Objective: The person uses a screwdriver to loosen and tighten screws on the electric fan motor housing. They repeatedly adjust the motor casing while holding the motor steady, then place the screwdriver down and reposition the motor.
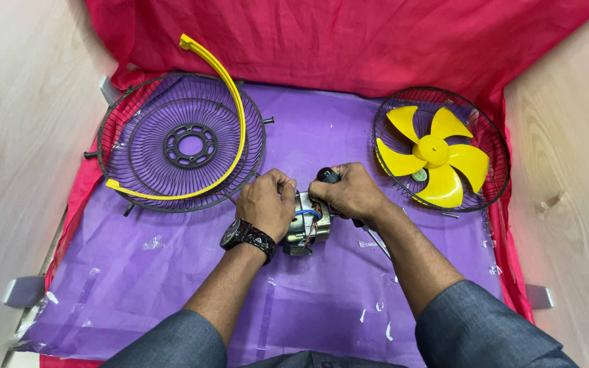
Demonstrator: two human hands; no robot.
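A small fan motor (305,228) with copper windings and a blue wire lies on the purple sheet (158,272). My left hand (266,202), with a wristwatch, is closed on the motor's left side. My right hand (352,193) grips the black handle of a screwdriver (326,176), held over the motor's top right. The tool's tip is hidden behind my fingers.
A black wire fan guard (138,146) lies at the back left with a yellow curved rim strip (230,88) across it. A second guard (492,136) at the back right holds a yellow fan blade (434,157). Red cloth (349,41) hangs behind.
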